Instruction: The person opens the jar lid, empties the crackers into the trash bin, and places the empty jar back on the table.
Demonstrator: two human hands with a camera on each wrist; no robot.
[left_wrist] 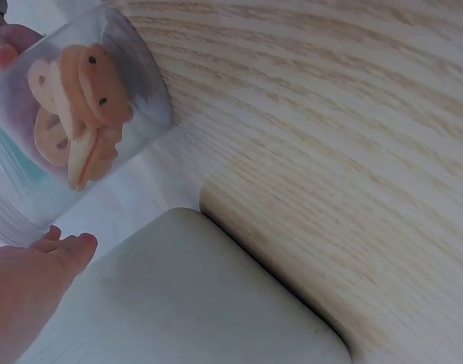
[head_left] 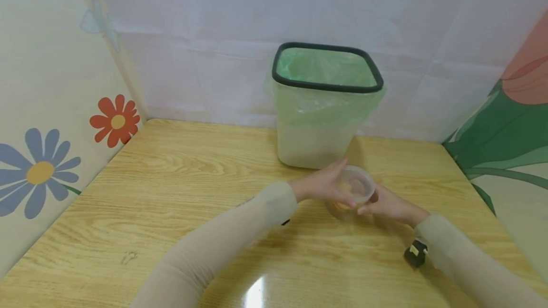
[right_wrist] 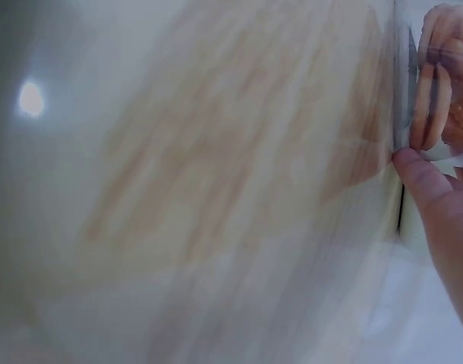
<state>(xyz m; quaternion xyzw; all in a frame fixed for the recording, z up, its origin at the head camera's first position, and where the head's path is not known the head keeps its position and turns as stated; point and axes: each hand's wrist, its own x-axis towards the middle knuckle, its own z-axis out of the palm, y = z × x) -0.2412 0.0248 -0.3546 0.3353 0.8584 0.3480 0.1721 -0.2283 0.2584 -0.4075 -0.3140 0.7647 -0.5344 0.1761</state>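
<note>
A clear round plastic jar (head_left: 358, 180) is held slightly tilted between both hands, in front of the bin. My left hand (head_left: 322, 184) grips it at its upper end, thumb on the near side and fingers on the far side. Lower down, my right hand (head_left: 390, 206) holds the jar from the right. Several tan sandwich cookies (left_wrist: 83, 106) lie inside, seen through the wall in the left wrist view. At the right edge of the right wrist view are the same cookies (right_wrist: 431, 106). Whether a lid is on cannot be made out.
A pale bin (head_left: 314, 139) with a black rim (head_left: 327, 85) and a green liner bag (head_left: 329, 108) stands just behind the hands on the wooden table (head_left: 184, 170). A white cloth wall (head_left: 205, 61) closes the back; flower-printed panels flank both sides.
</note>
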